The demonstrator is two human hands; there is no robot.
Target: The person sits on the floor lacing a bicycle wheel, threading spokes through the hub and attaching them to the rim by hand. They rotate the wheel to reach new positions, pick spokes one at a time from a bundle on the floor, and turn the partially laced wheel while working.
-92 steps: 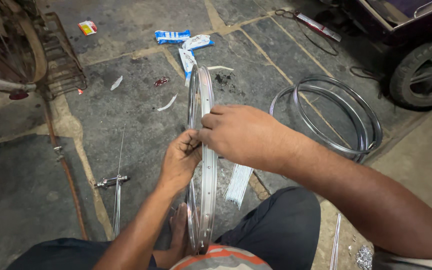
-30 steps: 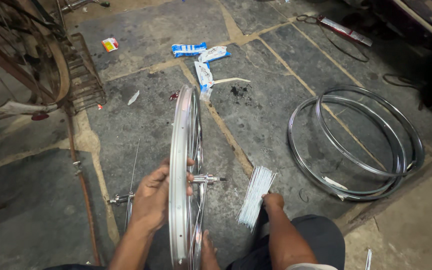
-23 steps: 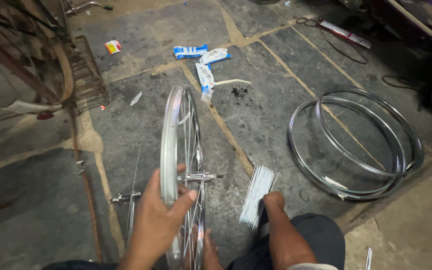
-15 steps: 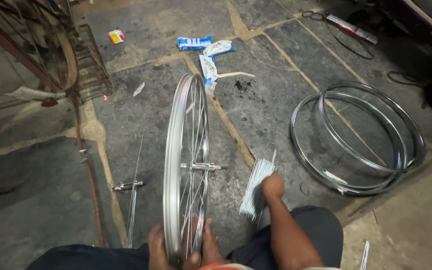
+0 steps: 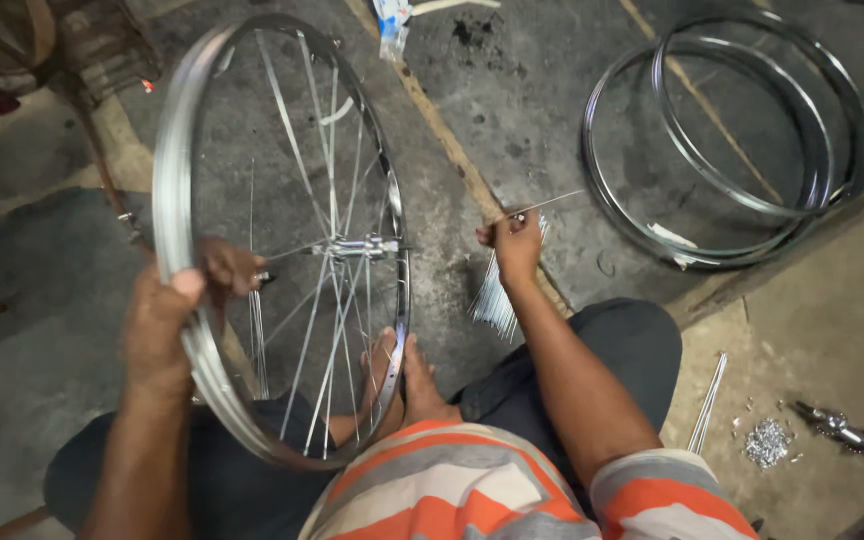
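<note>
Right now the left hand [image 5: 167, 325], at the left of the frame, has its grip closed around the silver bicycle wheel rim [image 5: 174, 160], holding the partly spoked wheel upright and tilted, its bottom edge resting against the person's bare feet [image 5: 402, 375] at lower centre. At the middle of the frame the right hand [image 5: 515, 240] pinches a single thin spoke [image 5: 552, 202], whose long axis runs up and to the right, away from the wheel. The hub [image 5: 357, 246] lies to the left of that pinch, at nearly the same height, so the right hand is the nearer one to it, with the bundle of loose spokes [image 5: 495, 298] just below its wrist on the stone floor [image 5: 522, 100]. Two bare rims [image 5: 742, 215] lie overlapping at upper right. A small blue and white packet [image 5: 390, 25] sits at the top edge, its print too small to tell. A spare hub [image 5: 842, 430] and a heap of small nipples [image 5: 767, 443] lie at lower right.
</note>
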